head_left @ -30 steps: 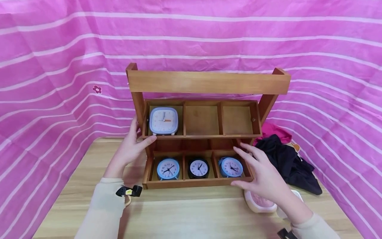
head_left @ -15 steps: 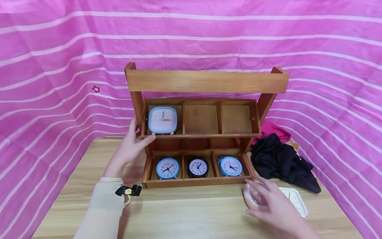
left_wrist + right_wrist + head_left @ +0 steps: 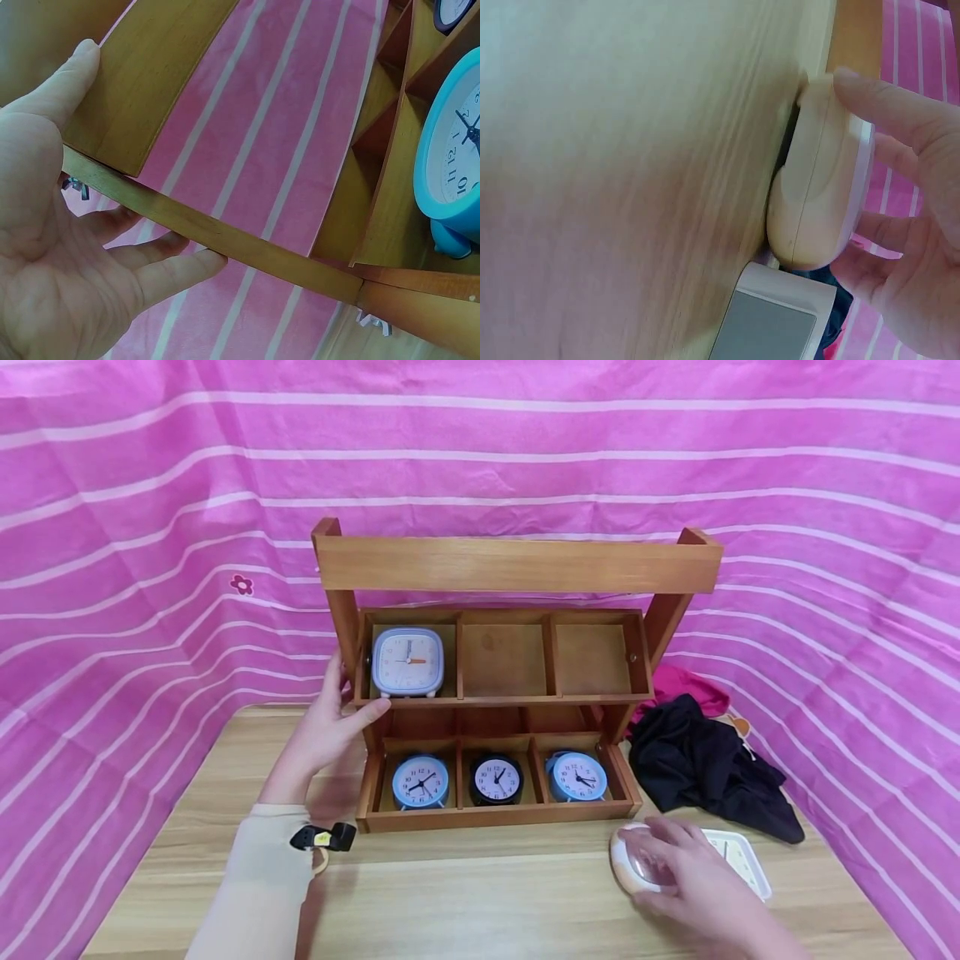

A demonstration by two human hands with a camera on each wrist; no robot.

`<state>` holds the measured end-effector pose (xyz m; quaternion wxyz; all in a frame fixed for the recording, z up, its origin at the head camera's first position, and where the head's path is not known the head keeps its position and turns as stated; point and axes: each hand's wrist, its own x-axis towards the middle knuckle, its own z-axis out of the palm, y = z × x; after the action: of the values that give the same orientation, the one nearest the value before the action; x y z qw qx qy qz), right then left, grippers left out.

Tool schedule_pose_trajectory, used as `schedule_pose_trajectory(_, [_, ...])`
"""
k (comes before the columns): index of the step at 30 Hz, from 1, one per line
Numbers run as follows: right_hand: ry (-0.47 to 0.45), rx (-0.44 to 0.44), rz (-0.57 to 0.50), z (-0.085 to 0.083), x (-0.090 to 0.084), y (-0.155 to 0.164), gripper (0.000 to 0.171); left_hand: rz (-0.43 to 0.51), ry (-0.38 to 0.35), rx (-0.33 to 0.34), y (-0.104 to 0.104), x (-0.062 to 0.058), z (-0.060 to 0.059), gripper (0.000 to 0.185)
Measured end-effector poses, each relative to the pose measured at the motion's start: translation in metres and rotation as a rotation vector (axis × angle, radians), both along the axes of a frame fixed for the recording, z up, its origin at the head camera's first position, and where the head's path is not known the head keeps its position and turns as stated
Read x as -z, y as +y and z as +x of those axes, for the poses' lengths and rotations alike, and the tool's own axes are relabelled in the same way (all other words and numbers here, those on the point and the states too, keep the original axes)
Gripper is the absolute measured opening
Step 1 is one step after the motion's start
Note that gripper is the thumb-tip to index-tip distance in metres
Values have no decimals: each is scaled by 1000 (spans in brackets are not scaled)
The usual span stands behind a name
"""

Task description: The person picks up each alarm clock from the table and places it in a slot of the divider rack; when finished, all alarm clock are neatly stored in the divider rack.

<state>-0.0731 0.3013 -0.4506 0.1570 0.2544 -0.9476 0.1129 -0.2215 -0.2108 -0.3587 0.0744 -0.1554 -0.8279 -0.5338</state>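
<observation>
A two-tier wooden rack [image 3: 517, 564] stands mid-table. My left hand [image 3: 326, 727] grips its left side, thumb at the upper tray's lower corner, other fingers along the side slat in the left wrist view. A lavender-rimmed square clock [image 3: 408, 662] sits in the upper left compartment. Along the lower tier are a blue alarm clock [image 3: 421, 782], a black one [image 3: 497, 780] and another blue one [image 3: 577, 776]. Front right, my right hand [image 3: 697, 877] holds a cream rounded clock [image 3: 821, 180] by its edges, close over the table and partly hidden under the fingers.
A white rectangular clock [image 3: 741, 858] lies right of the cream one, partly behind the right hand. Black cloth [image 3: 705, 760] and pink cloth [image 3: 686, 689] are heaped beside the rack. A pink striped curtain [image 3: 480, 435] encloses the table [image 3: 465, 893] behind and at both sides.
My right hand has moved from the rack's lower right corner down onto the cream clock, its fingers closing at the edges. My left hand stays on the rack.
</observation>
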Motion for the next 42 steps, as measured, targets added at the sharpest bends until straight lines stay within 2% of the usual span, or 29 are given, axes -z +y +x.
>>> schedule_pose_trajectory(6, [-65,-42,-20,-4,-4,2,81,10,16,14,0,-2,-1,102])
schedule_pose_trajectory(10, [-120,-47,-12,-7,-9,3,82,17,30,20,0,-3,-2,102])
schedule_pose_trajectory(16, [-147,-25,0,-11,-10,4,86,23,22,22,1,-3,-1,102])
schedule_pose_trajectory(22, [-105,-4,-21,-10,1,5,90,31,-3,27,3,-1,0,101])
schedule_pose_trajectory(27, [-65,5,-47,-9,-1,4,91,19,-7,21,4,1,0,102])
schedule_pose_trajectory(33, [30,-10,-88,-16,-22,0,91,28,13,36,3,0,-2,101])
schedule_pose_trajectory(38, [84,-36,-101,-25,-53,-7,93,32,11,32,2,1,-2,101])
schedule_pose_trajectory(42, [122,-97,-91,-40,-79,-13,94,28,4,22,0,1,0,102])
